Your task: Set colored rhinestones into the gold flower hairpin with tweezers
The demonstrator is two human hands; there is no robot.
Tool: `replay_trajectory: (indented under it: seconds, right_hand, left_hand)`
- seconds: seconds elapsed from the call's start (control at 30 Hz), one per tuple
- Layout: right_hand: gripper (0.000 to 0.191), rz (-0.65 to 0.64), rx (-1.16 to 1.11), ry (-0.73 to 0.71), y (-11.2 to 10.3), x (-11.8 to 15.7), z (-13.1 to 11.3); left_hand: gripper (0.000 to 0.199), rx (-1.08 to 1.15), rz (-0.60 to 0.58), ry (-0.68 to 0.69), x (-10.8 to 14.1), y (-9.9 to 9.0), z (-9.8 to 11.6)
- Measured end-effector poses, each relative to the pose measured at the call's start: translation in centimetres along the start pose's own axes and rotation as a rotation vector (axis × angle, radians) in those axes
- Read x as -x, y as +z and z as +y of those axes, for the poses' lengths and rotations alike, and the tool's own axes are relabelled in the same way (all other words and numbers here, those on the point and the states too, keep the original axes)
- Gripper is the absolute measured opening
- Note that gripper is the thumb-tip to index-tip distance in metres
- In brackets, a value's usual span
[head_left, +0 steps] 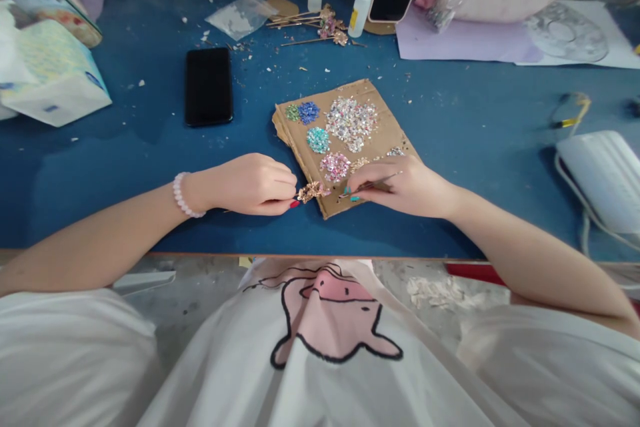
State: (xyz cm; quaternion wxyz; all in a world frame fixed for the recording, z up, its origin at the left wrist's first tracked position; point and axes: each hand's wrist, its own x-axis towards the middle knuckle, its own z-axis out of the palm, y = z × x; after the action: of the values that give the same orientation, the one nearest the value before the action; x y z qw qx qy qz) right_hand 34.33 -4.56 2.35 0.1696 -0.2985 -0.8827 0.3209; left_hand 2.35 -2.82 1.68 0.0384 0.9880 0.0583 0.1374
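The gold ornament (pixel 311 192), probably light, stiff but delicate, is best taken by its end, where the left hand (pixel 257 183) has a pinching grip, while the right hand (pixel 413 188) grasps a slim metal tool (pixel 385 180) nearby, all around the near corner of the cardboard (pixel 393 123).

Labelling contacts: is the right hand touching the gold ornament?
Apart. The head view shows a strip of cardboard between the right hand and the gold ornament.

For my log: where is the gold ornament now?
In the head view, the gold ornament is in the left hand, at the near left edge of the cardboard, just below the pink gems.
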Motion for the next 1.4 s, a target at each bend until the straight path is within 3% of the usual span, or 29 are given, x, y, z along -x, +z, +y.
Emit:
replay_trajectory:
  seconds: [0.43,0.93,1.4]
  right_hand:
    - [0.023,-0.008,-0.003,0.048,-0.2,0.2,-0.4]
    - [0.022,0.038,0.031,-0.022,0.1,0.3,-0.5]
    - [0.021,0.038,0.022,-0.042,0.2,0.4,-0.4]
  left_hand:
    - [0.047,0.036,-0.001,-0.045,-0.4,-0.1,1.0]
    - [0.041,0.275,-0.108,-0.375,-0.5,-0.2,3.0]
    - [0.033,0.337,-0.098,-0.374,-0.8,-0.2,4.4]
